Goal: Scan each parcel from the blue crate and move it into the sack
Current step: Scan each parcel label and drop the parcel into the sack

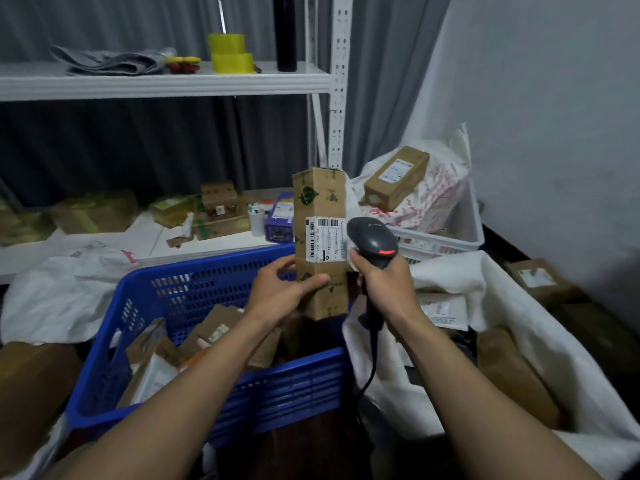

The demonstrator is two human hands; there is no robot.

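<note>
My left hand (282,289) grips a tall brown cardboard parcel (320,209) upright above the far right corner of the blue crate (284,386). A white barcode label on the parcel faces me. My right hand (381,282) holds a dark grey barcode scanner (372,242) by its handle, its head right beside the label and a red light lit on it. Several more parcels lie in the crate. The open white sack (540,344) spreads to the right, with brown parcels inside.
A white basket (446,244) behind the scanner holds a printed bag and a brown box. The low white shelf (145,244) carries several parcels and a white cup. Yellow tape rolls (230,51) and a black bottle stand on the upper shelf. The scanner's cable hangs down between crate and sack.
</note>
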